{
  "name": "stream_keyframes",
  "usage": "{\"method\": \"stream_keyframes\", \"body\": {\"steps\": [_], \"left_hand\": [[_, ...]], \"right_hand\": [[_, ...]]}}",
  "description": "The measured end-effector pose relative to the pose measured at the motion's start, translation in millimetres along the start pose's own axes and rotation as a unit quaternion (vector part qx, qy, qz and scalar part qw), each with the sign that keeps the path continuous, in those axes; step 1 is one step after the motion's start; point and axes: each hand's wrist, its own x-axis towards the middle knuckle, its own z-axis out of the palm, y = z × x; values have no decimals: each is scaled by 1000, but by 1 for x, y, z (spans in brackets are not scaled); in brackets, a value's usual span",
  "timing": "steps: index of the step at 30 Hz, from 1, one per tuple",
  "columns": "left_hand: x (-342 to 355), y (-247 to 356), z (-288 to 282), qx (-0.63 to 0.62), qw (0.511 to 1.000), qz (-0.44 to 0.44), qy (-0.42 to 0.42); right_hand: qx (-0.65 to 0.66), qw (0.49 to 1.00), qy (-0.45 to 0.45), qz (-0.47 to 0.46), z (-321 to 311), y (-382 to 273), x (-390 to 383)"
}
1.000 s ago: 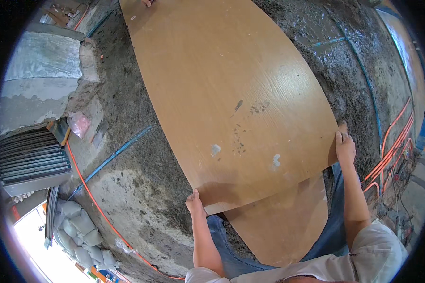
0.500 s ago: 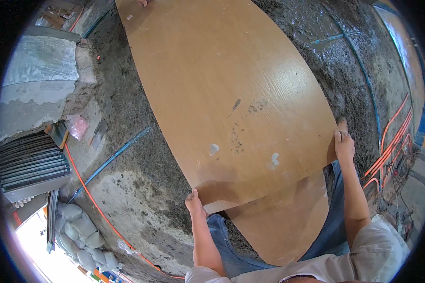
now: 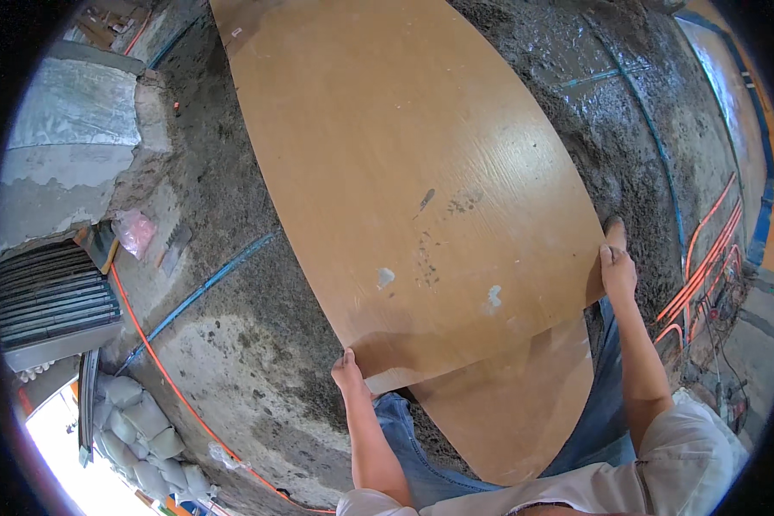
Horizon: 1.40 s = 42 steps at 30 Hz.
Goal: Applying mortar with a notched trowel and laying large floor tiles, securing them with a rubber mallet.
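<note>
In the head view, the left hand [image 3: 347, 373] and right hand [image 3: 617, 272] had fingers curled tight around the large board [image 3: 404, 138] at its near corners, presumably spread for balance; it extended far over rough floor [image 3: 224, 181], overlapping a second board [image 3: 512, 408].

Upper board [image 3: 421, 172] partly over lower board [image 3: 512, 404]; sandbags [image 3: 146, 421] left, tube bundle [image 3: 692, 286] right.

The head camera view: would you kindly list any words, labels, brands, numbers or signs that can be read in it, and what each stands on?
No text can be read.
Small pale sticker-like mark at the far left of the upper board: too small to read.
Dark smudges and white patches on that board: they look like stains, not writing.
</note>
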Motion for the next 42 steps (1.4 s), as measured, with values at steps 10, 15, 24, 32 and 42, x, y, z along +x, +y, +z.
{"method": "stream_keyframes", "body": {"steps": [10, 15, 24, 32, 42], "left_hand": [[-1, 2, 2, -19, 1000, 5, 18], [-6, 6, 6, -32, 999, 0, 11], [-13, 11, 19, -78, 997, -19, 0], [11, -15, 14, -67, 998, 8, 1], [19, -34, 21, -66, 997, 24, 12]], "right_hand": [[33, 999, -20, 0, 16, 3, 4], [48, 998, -45, 23, 26, 9, 12], [55, 995, -81, 15, 43, 18, 34], [40, 996, -74, -2, 56, 23, 34], [90, 990, -82, 66, 61, 21, 37]]}}
